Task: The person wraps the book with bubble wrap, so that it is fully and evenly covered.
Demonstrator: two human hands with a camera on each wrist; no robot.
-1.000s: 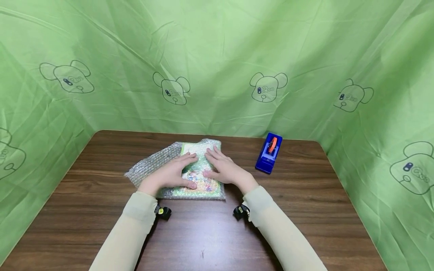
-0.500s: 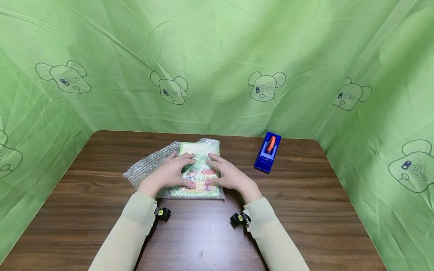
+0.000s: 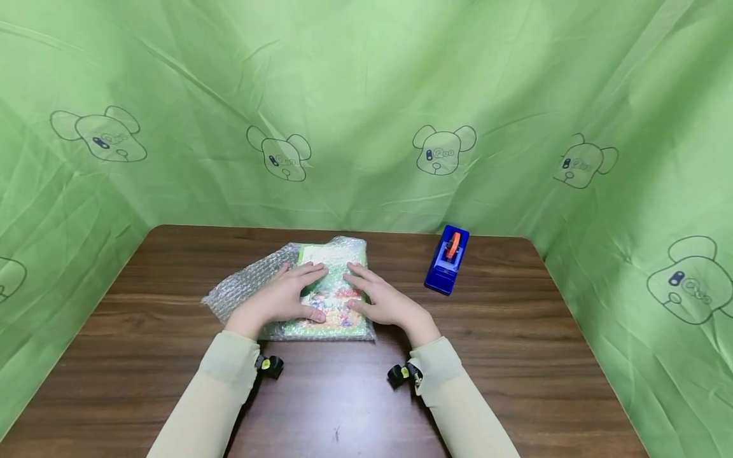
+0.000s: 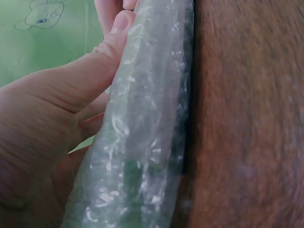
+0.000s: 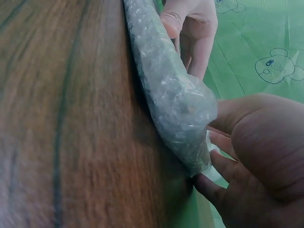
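A book (image 3: pixel 335 293) with a colourful green cover lies flat, covered by a layer of bubble wrap (image 3: pixel 246 284), whose loose part spreads out to the left. My left hand (image 3: pixel 282 297) rests over the book's left side, fingers spread and thumb on the lower cover. From the other side my right hand (image 3: pixel 386 299) rests over the right edge, fingers extended toward the middle. The left wrist view shows the left thumb (image 4: pixel 92 66) against the thick wrapped edge. In the right wrist view the right hand (image 5: pixel 259 142) touches a bulging, folded corner of the wrap (image 5: pixel 192 114).
A blue tape dispenser (image 3: pixel 441 273) with an orange roll (image 3: pixel 453 245) stands at the back right of the brown wooden table (image 3: pixel 515 356). Green fabric walls (image 3: pixel 355 83) with bear drawings enclose the back and sides of the table.
My right hand has slid slightly toward me along the book's right side, its thumb lower on the cover. The left hand stays in place; the head view has shifted a little.
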